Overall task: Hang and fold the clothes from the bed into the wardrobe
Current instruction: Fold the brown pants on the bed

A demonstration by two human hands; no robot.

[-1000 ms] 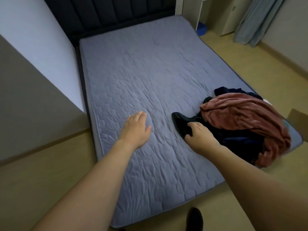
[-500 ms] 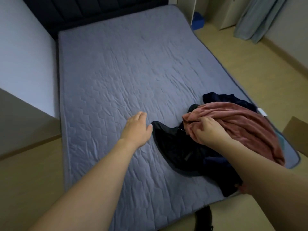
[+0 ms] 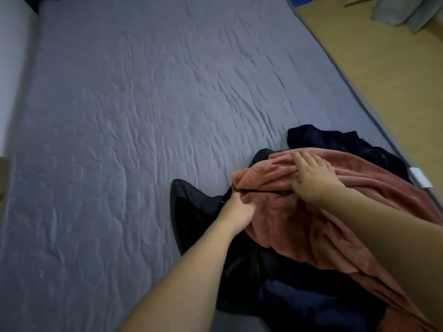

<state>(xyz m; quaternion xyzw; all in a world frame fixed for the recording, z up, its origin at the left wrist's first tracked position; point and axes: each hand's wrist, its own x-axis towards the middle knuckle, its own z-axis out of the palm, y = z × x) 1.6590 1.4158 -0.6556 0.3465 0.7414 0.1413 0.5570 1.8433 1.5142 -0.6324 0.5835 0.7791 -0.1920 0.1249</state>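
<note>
Location type: domestic bedroom. Supporting evidence, head view:

1. A bed (image 3: 143, 116) fills most of the frame. Its surface is a grey-blue quilted mattress cover with a stitched pattern.
2. A heap of loose clothes (image 3: 323, 212) lies on the bed's near right corner: a pink plush garment over dark ones.
3. The floor (image 3: 395, 80) beside the bed is light wood-look material.
4. A pale curtain (image 3: 407, 13) hangs to the floor at upper right.
5. A plain white wall (image 3: 12, 68) borders the bed's left edge.
</note>
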